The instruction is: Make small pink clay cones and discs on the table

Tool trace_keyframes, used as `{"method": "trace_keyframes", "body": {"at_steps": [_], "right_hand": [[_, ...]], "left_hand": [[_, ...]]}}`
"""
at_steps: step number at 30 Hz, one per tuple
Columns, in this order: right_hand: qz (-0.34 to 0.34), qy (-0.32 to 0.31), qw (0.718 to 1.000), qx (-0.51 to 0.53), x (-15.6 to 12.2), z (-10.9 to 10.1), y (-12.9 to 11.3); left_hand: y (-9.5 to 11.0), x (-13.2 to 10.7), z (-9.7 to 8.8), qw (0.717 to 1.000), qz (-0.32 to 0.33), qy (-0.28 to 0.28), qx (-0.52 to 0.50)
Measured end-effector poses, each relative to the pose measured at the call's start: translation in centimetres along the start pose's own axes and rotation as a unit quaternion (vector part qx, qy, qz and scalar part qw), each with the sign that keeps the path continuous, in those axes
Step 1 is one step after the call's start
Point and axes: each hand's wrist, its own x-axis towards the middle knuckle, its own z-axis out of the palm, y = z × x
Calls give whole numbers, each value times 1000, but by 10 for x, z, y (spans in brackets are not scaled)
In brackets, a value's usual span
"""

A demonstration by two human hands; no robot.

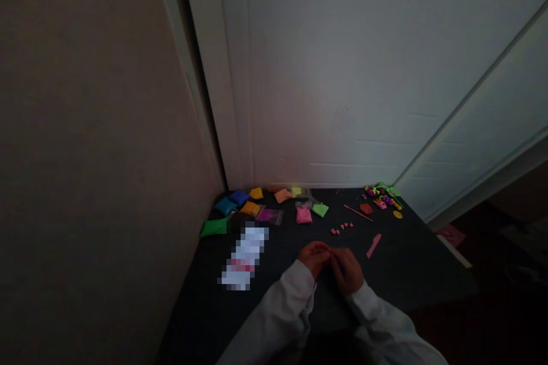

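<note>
Over the middle of a dark table [419, 274], my left hand [314, 256] and my right hand [347, 270] meet with their fingertips pinched together. Both hands have curled fingers. Whatever sits between the fingers is too small and dim to make out. Just beyond the hands lie several tiny pink clay bits [341, 228], a flat pink modelling tool [373, 245] and a thin pink stick [357, 213]. Both arms wear white sleeves.
Small bags of coloured clay lie along the table's back left: green [213, 227], blue [232, 202], orange [250, 208], pink [303, 215], light green [320, 210]. A heap of bright plastic tools and shapes [382, 196] is at the back right. A blurred white packet [245, 256] lies left of my hands. A wall stands left, a white door behind.
</note>
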Motion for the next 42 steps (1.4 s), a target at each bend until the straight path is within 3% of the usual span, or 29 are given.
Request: {"method": "trace_keyframes", "body": {"at_steps": [12,20,28,36,42], "right_hand": [[16,19,990,139,4,-1,2],[61,-30,968,241,5,-3,11],[66,-15,969,238,3,-8,22],[153,-16,968,196,4,-10,25],[178,-13,971,157,1,-9,27]], "left_hand": [[3,-3,-3,998,6,27,50],[12,-7,-2,992,76,93,40],[20,-6,6,992,39,103,58],[18,-5,8,994,1,98,56],[15,-8,4,996,-8,79,50]]}}
